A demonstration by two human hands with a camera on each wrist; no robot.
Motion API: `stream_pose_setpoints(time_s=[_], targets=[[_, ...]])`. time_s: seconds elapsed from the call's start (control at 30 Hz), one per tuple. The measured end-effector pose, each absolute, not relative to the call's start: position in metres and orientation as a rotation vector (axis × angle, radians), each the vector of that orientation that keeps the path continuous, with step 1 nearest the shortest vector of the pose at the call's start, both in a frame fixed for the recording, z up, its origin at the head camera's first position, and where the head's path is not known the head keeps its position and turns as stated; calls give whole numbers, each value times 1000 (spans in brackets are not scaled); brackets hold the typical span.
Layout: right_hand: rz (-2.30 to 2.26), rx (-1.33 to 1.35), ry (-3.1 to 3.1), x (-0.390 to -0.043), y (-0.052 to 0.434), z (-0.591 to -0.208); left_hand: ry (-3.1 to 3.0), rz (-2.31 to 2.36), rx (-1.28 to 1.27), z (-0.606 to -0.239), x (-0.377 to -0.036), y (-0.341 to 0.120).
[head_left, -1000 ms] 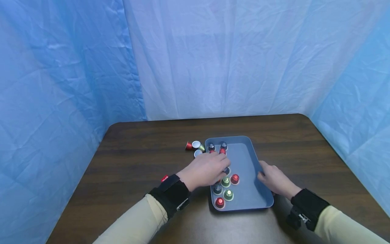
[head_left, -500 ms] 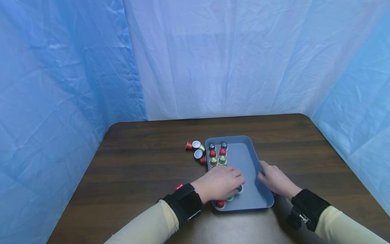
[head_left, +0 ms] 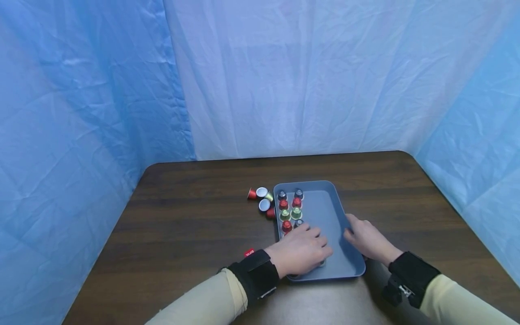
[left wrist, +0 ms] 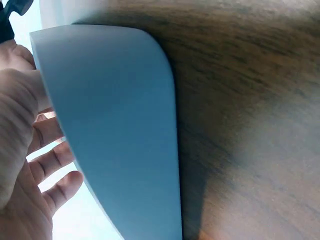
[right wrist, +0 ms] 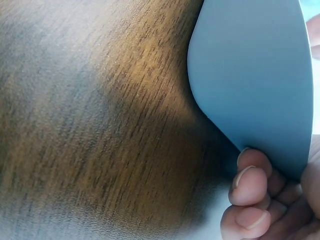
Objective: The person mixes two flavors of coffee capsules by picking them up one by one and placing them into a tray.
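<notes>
A grey-blue tray (head_left: 325, 207) lies on the table with coffee capsules standing in two columns along its left side. My left hand (head_left: 300, 250) reaches over the tray's front part and covers the capsules there. A capsule (head_left: 322, 262) shows at its fingertips, mostly hidden; the fingers seem to pinch it. In the left wrist view, the tray wall (left wrist: 115, 115) hides the fingertips. My right hand (head_left: 371, 239) grips the tray's right rim; the right wrist view shows its curled fingers (right wrist: 250, 185) under the edge. A red capsule (head_left: 286, 226) stands just behind the left hand.
Left of the tray several loose capsules lie on the dark wooden table (head_left: 195, 216), among them a red capsule (head_left: 252, 194) and one with its white lid (head_left: 264, 205) up. Blue sheets (head_left: 284, 81) hang around the table's back and sides.
My left hand has moved from the tray's left middle toward the front right, the capsule shifting with it. Capsules in the rear rows have come into sight. My right hand holds still on the rim.
</notes>
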State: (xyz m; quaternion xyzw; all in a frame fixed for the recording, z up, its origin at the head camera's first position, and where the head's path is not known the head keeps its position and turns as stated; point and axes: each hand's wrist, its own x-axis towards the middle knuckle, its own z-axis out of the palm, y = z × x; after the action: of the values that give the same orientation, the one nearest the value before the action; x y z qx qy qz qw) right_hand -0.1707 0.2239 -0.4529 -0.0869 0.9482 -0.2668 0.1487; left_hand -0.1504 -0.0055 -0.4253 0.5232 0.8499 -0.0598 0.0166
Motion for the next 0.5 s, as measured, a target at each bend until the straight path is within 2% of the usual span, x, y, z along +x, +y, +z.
stream_pose_setpoints(time_s=[0.5], targets=[[-778, -248, 2721, -171, 225, -452, 2622, -233, 1632, -422, -151, -7]])
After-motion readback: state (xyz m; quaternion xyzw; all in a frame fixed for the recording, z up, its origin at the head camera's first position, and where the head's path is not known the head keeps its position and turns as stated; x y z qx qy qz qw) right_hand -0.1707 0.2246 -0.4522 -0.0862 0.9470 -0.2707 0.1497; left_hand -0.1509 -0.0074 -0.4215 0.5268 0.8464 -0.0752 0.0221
